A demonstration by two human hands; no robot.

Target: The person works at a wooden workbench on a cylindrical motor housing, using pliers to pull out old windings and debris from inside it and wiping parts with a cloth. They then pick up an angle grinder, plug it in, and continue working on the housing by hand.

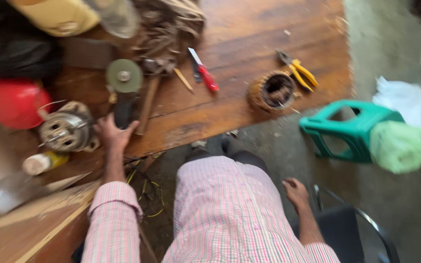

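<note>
Worn wooden workbench [249, 44] fills the blurred view. Nearest, the right hand [296, 192] hangs loosely curled by the black chair [342, 226], holding nothing. Farther up, the left hand [112, 134] wraps its fingers round the dark body of an angle grinder [124, 92], its greenish-grey disc facing upward, lying between a motor rotor [66, 129] and a hammer [148, 97].

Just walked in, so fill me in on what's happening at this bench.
A person in a pink checked shirt sits at a wooden workbench. Their left hand grips the dark body of an angle grinder lying on the bench, beside a metal motor part and a hammer. Their right hand rests by the black chair, holding nothing. Farther along lie a red-handled utility knife, a copper-wound stator and yellow-handled pliers. The picture is blurred.
</note>
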